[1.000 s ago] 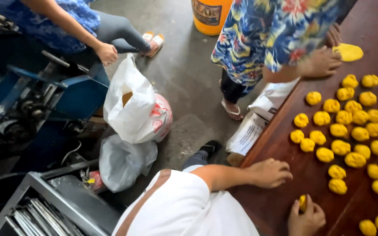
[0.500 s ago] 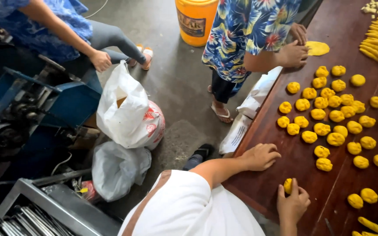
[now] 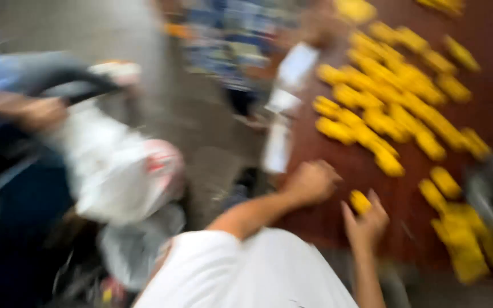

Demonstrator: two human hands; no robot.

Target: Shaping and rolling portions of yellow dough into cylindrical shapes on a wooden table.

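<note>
The right hand [image 3: 365,223] pinches one small yellow dough piece [image 3: 360,201] in its fingertips, just above the brown bench [image 3: 406,188]; blur hides which way the piece's long axis runs. The left hand [image 3: 311,181] rests curled on the bench edge, holding nothing that can be seen. Beyond lie many yellow pieces [image 3: 389,97], smeared past counting. A white bag [image 3: 115,165] sits on the floor to the left.

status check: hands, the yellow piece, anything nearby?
Left hand curled, resting on the brown table, seemingly empty. Right hand holds a yellow dough piece in its fingers. More yellow pieces close ahead; frame badly blurred.
</note>
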